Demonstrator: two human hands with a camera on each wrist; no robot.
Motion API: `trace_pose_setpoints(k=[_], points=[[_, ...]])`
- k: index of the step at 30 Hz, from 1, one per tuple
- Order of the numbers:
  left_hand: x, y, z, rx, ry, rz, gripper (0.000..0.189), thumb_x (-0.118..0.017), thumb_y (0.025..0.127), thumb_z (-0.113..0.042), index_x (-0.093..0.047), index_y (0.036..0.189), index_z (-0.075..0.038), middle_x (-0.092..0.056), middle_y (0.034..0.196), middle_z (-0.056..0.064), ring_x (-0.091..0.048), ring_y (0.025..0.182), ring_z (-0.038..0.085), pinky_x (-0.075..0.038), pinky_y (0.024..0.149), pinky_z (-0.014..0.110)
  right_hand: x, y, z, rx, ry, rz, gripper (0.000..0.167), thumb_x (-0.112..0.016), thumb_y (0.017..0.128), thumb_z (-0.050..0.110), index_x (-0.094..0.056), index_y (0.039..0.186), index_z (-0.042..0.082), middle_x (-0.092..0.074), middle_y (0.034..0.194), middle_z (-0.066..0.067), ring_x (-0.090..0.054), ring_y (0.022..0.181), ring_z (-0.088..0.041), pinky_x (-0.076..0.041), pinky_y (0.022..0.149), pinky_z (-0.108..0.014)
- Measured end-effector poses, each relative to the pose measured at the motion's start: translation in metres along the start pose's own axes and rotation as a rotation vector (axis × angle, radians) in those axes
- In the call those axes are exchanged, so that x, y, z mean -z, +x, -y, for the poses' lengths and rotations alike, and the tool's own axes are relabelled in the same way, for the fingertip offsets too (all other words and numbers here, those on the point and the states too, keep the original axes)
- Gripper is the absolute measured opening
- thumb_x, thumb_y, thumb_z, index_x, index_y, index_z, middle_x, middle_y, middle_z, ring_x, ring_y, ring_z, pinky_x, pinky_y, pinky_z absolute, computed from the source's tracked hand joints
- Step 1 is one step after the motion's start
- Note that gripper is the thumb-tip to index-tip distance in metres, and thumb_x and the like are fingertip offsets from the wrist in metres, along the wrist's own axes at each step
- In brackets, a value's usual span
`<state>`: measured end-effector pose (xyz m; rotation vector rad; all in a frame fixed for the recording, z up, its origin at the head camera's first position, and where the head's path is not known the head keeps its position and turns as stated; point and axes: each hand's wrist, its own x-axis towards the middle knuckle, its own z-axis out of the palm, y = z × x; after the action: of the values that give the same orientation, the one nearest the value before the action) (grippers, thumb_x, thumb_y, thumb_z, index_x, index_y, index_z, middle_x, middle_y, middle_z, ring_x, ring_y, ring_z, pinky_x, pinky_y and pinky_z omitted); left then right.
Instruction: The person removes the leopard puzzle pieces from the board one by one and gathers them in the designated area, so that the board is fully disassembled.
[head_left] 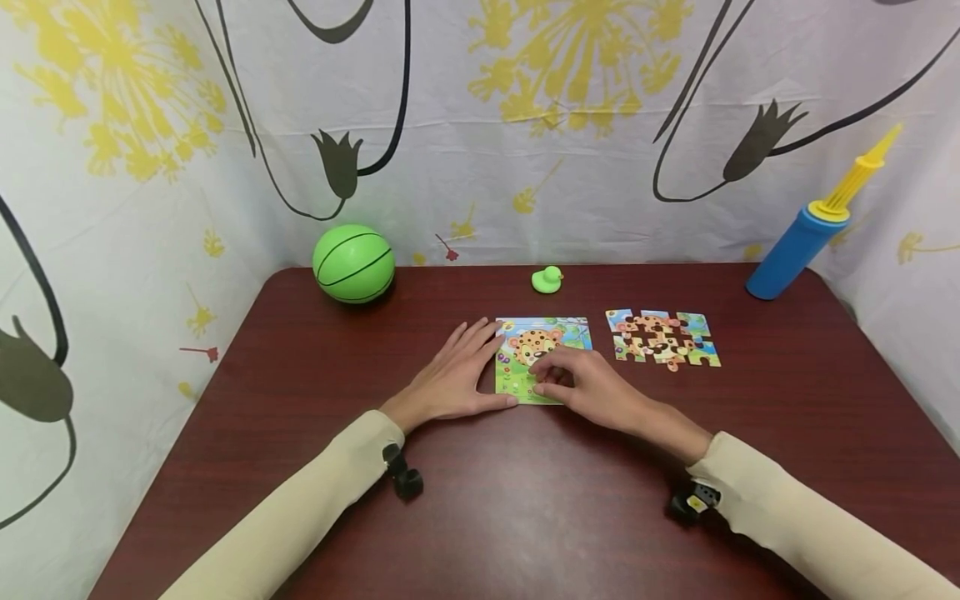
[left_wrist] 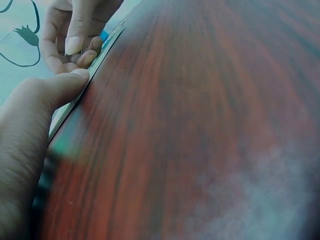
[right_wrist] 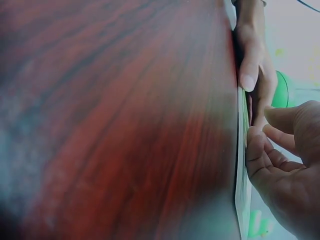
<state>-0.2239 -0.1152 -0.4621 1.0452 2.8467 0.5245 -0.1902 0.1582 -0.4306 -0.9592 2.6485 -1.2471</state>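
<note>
A square picture card with a cartoon spotted cub on a green and blue ground lies on the table. My left hand rests along its left side with fingers spread, the thumb touching the near edge. Over the card's right half is my right hand, its fingers loosely bent and low over the picture. The right wrist view shows the right thumb apart from the bent fingers, with nothing visible between them. To the right lie several jigsaw pieces, set loosely in rows, with a matching spotted cub.
A green ball stands at the table's back left. A small green rubber duck sits at the back, beyond the card. At the back right, a blue and yellow hand pump leans against the patterned cloth.
</note>
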Motion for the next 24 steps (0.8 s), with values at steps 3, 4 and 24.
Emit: trace_pose_setpoints(k=[3, 4, 24], points=[[0.000, 0.000, 0.000, -0.004, -0.002, -0.002, 0.107, -0.064, 0.096, -0.078, -0.037, 0.172, -0.008, -0.023, 0.183, 0.010, -0.009, 0.171, 0.028, -0.002, 0.137, 0.047, -0.001, 0.001, -0.002, -0.012, -0.004, 0.001, 0.014, -0.083, 0.099, 0.007, -0.081, 0.113, 0.006, -0.075, 0.101, 0.002, -0.069, 0.087, -0.011, -0.059, 0.078, -0.031], [0.000, 0.000, 0.000, -0.004, -0.003, -0.001, 0.107, -0.064, 0.097, -0.078, -0.037, 0.172, -0.008, -0.022, 0.183, 0.010, -0.009, 0.171, 0.028, -0.002, 0.137, 0.047, -0.001, 0.002, -0.002, -0.015, -0.007, 0.004, 0.014, -0.084, 0.099, 0.007, -0.081, 0.112, 0.006, -0.075, 0.100, 0.003, -0.068, 0.086, -0.011, -0.059, 0.078, -0.030], [-0.002, 0.001, 0.001, 0.000, 0.016, -0.001, 0.107, -0.064, 0.097, -0.078, -0.037, 0.172, -0.008, -0.024, 0.182, 0.010, -0.008, 0.171, 0.027, -0.001, 0.137, 0.046, -0.005, 0.013, 0.001, -0.085, -0.075, 0.079, 0.039, -0.087, 0.097, 0.009, -0.073, 0.131, -0.003, -0.067, 0.092, 0.001, -0.060, 0.080, -0.010, -0.052, 0.075, -0.032]])
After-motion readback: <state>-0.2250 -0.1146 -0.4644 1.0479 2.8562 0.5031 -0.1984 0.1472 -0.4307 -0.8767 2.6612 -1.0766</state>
